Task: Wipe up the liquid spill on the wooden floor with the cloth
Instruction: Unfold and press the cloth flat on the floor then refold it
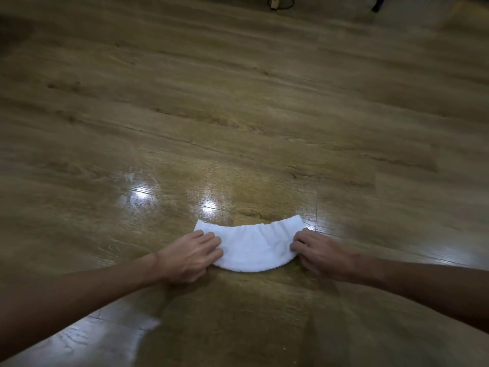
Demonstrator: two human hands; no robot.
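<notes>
A white cloth (254, 246), folded into a thick strip, lies flat on the wooden floor (238, 102) low in the middle of the head view. Wide-angle distortion bends it into a shallow arc: its far edge curves from the left corner up to the right corner, and its near edge bulges toward the person.

The left hand (191, 256) holds the cloth's left end, fingers curled over the top of the fabric and the thumb side down at the near edge. The right hand (316, 251) grips the right end in the same way, knuckles raised and fingers bent onto the cloth. Both bare forearms reach in from the lower corners.

Just beyond the far edge the boards carry a wet, glossy sheen (185, 197) with two bright light reflections, spreading to the left and ahead of the cloth. Another shiny patch (92, 337) lies near the lower left, under the left forearm.

Past the sheen the planks run wide and bare to the left, right and ahead. At the far top edge a pale furniture leg with a dark cable (277, 1) looped by it stands well apart from the cloth.
</notes>
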